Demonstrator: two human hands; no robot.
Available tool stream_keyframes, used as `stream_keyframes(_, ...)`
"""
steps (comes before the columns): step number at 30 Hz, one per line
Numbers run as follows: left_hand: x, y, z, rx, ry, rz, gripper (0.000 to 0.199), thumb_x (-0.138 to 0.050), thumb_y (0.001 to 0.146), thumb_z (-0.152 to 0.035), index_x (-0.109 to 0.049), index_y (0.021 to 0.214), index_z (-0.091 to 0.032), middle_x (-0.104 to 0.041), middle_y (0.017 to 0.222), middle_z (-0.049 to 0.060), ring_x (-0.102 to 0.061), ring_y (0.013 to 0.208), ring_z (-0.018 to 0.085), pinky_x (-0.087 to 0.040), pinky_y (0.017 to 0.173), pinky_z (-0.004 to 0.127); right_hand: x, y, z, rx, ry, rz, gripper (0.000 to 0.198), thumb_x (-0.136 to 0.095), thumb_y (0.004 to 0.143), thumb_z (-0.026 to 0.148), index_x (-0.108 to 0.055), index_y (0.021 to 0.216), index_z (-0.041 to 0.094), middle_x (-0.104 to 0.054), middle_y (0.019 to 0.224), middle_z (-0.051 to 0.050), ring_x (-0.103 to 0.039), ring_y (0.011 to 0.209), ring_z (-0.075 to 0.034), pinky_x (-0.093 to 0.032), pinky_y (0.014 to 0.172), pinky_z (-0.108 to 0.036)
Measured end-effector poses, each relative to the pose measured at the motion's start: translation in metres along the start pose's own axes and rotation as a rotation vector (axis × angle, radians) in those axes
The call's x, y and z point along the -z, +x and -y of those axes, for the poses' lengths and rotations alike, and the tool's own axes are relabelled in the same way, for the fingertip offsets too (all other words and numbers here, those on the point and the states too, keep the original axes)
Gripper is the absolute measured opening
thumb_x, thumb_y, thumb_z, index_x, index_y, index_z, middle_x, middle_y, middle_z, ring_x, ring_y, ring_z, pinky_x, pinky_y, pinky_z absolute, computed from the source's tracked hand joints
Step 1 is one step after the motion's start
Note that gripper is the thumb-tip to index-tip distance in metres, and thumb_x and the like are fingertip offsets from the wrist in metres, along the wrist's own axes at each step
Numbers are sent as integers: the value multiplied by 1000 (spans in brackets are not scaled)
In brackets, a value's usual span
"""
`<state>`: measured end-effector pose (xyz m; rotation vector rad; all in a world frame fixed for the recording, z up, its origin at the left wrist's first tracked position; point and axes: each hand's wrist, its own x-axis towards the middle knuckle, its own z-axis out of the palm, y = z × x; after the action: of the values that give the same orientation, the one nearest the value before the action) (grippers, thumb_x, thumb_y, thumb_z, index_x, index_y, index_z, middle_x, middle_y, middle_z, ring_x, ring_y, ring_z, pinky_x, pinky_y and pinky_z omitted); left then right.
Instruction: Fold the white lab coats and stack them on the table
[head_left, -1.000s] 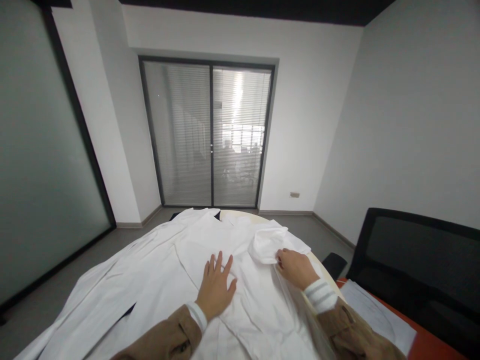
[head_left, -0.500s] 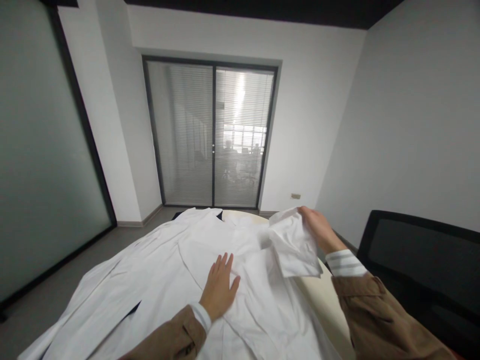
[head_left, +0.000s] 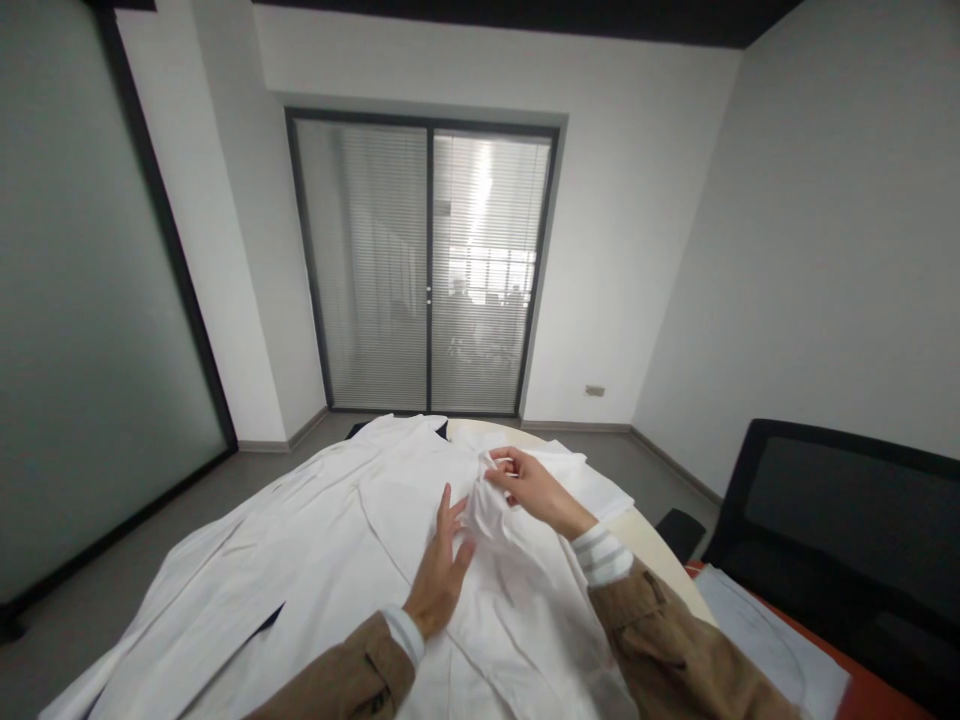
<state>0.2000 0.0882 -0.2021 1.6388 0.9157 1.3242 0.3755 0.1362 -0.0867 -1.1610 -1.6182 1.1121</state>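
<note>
A large white cloth garment, which looks like a coat or shirt, lies spread and wrinkled over a round table. My right hand pinches a raised fold of it right of the middle, between thumb and fingers. Just left of that fold is my left hand, tilted on its side with fingers apart and fingertips close to the lifted cloth. Whether they touch it, I cannot tell. A flat white part of the garment reaches the table's right edge, behind my right hand.
At the right stands a black mesh chair. White papers or a bag lie on a red surface beside it. Behind the table is a glass door with blinds. A frosted glass panel stands at the left.
My right hand has moved left from the table's right side, leaving the cloth flap there lying down, and now pinches a fold near the middle. My left hand has turned from flat to sideways.
</note>
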Motion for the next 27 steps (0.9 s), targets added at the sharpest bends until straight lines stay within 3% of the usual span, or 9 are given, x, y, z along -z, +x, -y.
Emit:
stream_keyframes(4, -5, 6, 2, 115, -105, -104, 92, -53, 91, -54, 8, 154, -27, -34, 153, 19, -57, 121, 25, -44, 103, 43, -24, -9, -25, -3, 34, 231, 52, -64, 81, 43, -55, 127, 22, -64, 96, -2, -59, 79, -13, -48, 65, -25)
stream_keyframes(7, -7, 11, 6, 159, -127, -172, 87, -54, 90, -53, -2, 154, -24, -42, 147, 19, -63, 110, 23, -50, 96, 39, -22, -16, -34, -6, 35, 333, 47, -56, 87, 42, -56, 131, 26, -65, 113, -4, -61, 98, -17, -49, 74, -28)
stream_keyframes(9, -7, 13, 9, 143, -121, -177, 81, -55, 90, -50, -12, 152, -22, -49, 140, 18, -64, 107, 22, -51, 94, 38, -13, -15, -41, -10, -17, 327, 42, -52, 88, 40, -61, 126, 24, -66, 114, -5, -62, 97, -18, -49, 73, -29)
stream_keyframes(11, -6, 14, 12, 118, -97, -163, 68, -58, 89, -48, -32, 144, -19, -57, 131, 16, -64, 107, 23, -52, 92, 39, 1, -10, -51, 12, -155, 234, 35, -51, 88, 34, -67, 114, 18, -69, 105, -7, -63, 89, -18, -49, 74, -30)
stream_keyframes(13, -4, 14, 15, 113, -50, -138, 50, -61, 87, -46, -53, 125, -16, -66, 117, 14, -66, 102, 25, -53, 88, 38, 17, -4, -65, 50, -375, 33, 27, -50, 86, 25, -68, 103, 15, -70, 98, -7, -62, 85, -17, -48, 79, -31)
stream_keyframes(17, -2, 14, 17, 126, 9, -92, 35, -59, 87, -46, -64, 106, -16, -72, 101, 11, -68, 88, 25, -53, 81, 36, 44, -3, -92, 19, -836, -374, 32, -53, 80, 13, -63, 110, 16, -64, 108, -8, -58, 99, -19, -42, 90, -29)
stream_keyframes(19, -3, 15, 15, 125, -32, -98, 38, -57, 89, -47, -63, 111, -16, -71, 104, 11, -68, 91, 25, -52, 82, 34, 51, -8, -102, 12, -950, -444, 35, -54, 83, 17, -60, 117, 18, -63, 113, -9, -56, 105, -21, -40, 91, -28)
stream_keyframes(22, -4, 16, 12, 113, -128, -147, 40, -57, 88, -48, -61, 112, -17, -70, 106, 10, -66, 96, 24, -51, 86, 33, 54, -13, -111, 20, -1022, -463, 24, -49, 90, 24, -63, 109, 20, -65, 106, -7, -57, 101, -21, -39, 86, -28)
stream_keyframes(27, -1, 20, 16, 186, -320, -253, 41, -60, 86, -50, -59, 110, -17, -70, 104, 9, -67, 96, 23, -51, 86, 34, 58, -13, -110, -30, -952, -584, 23, -40, 91, 23, -59, 104, 19, -66, 94, -5, -59, 87, -19, -38, 75, -27)
